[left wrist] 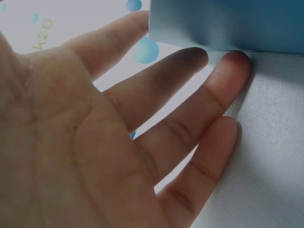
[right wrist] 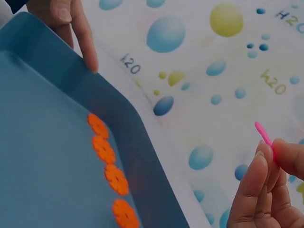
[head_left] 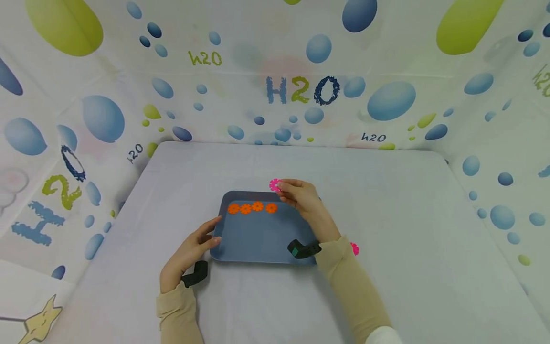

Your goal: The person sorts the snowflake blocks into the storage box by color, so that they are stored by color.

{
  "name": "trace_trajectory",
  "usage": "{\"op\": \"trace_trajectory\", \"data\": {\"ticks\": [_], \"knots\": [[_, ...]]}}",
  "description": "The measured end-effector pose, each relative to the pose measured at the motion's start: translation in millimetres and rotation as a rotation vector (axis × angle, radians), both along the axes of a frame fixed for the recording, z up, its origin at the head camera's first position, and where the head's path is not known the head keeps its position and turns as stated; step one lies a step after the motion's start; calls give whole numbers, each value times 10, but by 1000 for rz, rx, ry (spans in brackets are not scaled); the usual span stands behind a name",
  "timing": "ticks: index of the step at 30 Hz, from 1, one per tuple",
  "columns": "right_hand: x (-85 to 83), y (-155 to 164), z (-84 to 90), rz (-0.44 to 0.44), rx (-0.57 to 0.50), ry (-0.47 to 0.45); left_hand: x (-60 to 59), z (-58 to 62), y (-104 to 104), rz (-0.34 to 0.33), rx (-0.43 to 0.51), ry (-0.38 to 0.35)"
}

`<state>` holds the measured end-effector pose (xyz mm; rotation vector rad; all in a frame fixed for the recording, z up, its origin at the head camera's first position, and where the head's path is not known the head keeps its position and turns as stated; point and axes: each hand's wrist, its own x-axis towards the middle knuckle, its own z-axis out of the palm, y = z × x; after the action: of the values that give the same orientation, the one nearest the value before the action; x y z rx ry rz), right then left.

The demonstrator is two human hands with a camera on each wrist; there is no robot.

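Pink flower disc (head_left: pixel 274 185) sits pinched between the thumb and fingertips of the right hand (head_left: pixel 301 197), above the far edge of the blue tray (head_left: pixel 262 239). From the head view the disc shows nearly its full round face. The right wrist view shows the disc (right wrist: pixel 262 134) edge-on instead, a thin pink sliver slanting up and to the left out of the closed fingertips (right wrist: pixel 259 178). Four orange flower discs (head_left: pixel 252 208) lie flat in a row along the tray's far side, the row running left to right. The left hand (head_left: pixel 193 251) rests on the table, fingers straight and spread, holding nothing; the left wrist view shows its fingertips (left wrist: pixel 236 61) touching the tray's left rim. A second pink disc (head_left: pixel 354 249) peeks out beside the right sleeve (head_left: pixel 352 286).
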<state>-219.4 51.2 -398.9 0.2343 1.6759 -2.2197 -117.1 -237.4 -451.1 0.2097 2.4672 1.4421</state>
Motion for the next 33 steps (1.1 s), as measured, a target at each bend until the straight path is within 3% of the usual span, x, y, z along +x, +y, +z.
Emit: {"op": "trace_trajectory", "data": {"ticks": [9,16,25,33], "knots": [[4,-383,-78,51,15,-27,7,22,10,7,-26,21],[25,-613,-204,90,37,-69,-5,28,5,4,-1,-5],[77,-819,-412,78,122,-129,-9,5,-1,6,-3,-7],[138,-960,-450,95,162,-114,-2,30,12,8,5,-12]]}}
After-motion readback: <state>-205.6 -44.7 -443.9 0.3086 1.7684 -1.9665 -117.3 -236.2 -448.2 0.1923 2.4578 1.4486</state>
